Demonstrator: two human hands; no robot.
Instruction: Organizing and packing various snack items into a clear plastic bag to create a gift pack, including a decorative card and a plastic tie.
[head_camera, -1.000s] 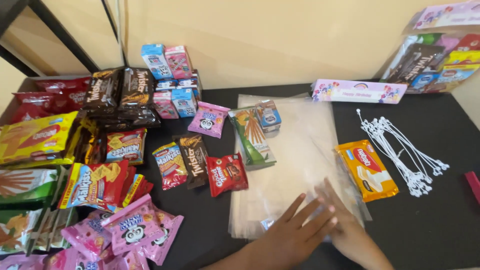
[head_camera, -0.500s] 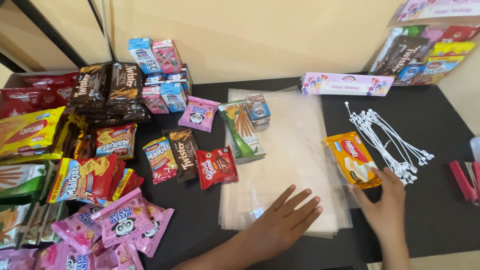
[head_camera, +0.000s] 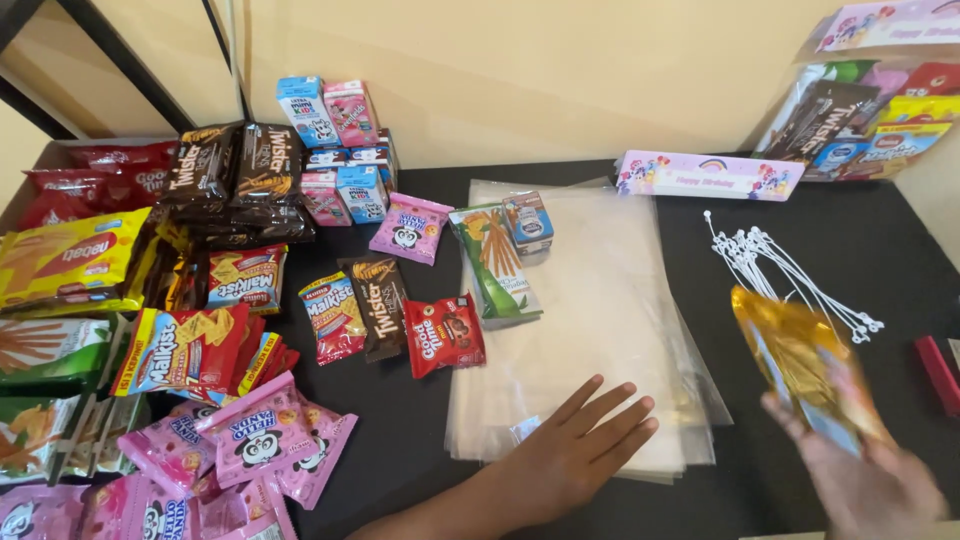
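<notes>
My left hand (head_camera: 575, 448) lies flat, fingers spread, on the near edge of a stack of clear plastic bags (head_camera: 600, 300) on the black table. My right hand (head_camera: 868, 485), blurred at the lower right, holds an orange wafer packet (head_camera: 805, 370) lifted off the table and tilted. On the far left part of the bag stack lie a green stick-biscuit pack (head_camera: 495, 258) and a small blue drink carton (head_camera: 527, 222).
Several snack packets line up left of the bags: pink panda pack (head_camera: 407, 229), red cookie pack (head_camera: 443, 333), brown wafer pack (head_camera: 377, 305). Piles of snacks fill the left side. White plastic ties (head_camera: 790, 272) lie at right; a pink paper header (head_camera: 707, 175) at the back.
My right hand left the bag stack, took hold of the orange wafer packet and has lifted it off the table toward me. My left hand stayed flat on the bags.
</notes>
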